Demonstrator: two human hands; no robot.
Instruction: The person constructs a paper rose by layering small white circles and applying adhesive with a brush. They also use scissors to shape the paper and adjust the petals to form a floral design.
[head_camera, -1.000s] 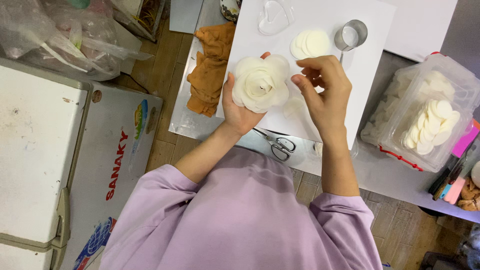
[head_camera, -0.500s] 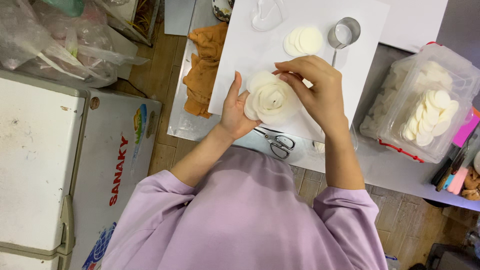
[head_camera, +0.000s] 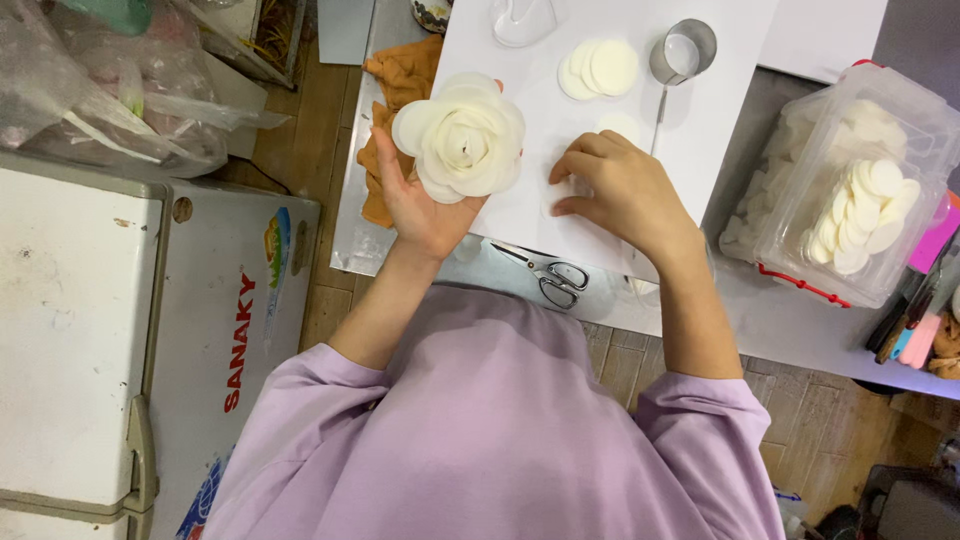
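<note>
A person in a lilac long-sleeved top is standing over a worktable, seen from directly above. The left hand (head_camera: 425, 205), just left of centre in the upper half of the frame, is cupping a large cream-white rose (head_camera: 462, 140) built from overlapping round petals; the fingers are spreading wide beneath and behind the bloom, cradling rather than squeezing it. The right hand (head_camera: 615, 195), at centre, is resting knuckles-up on a white board (head_camera: 720, 110), fingers curling inward and pressing down on a pale round disc (head_camera: 562, 192) that is barely showing beneath the fingertips; how firmly they are pinching it cannot be told.

Above the right hand, a small stack of white discs (head_camera: 598, 68) is lying on the board, with a round metal cutter (head_camera: 683, 50) just to its right. Small scissors (head_camera: 550, 275) are lying on the table edge between the two forearms. At the right of the frame, a clear plastic tub (head_camera: 800, 240) is holding many more white discs. An orange cloth (head_camera: 395, 85) is lying behind the rose at upper left. A white chest freezer (head_camera: 90, 320) is filling the left side.
</note>
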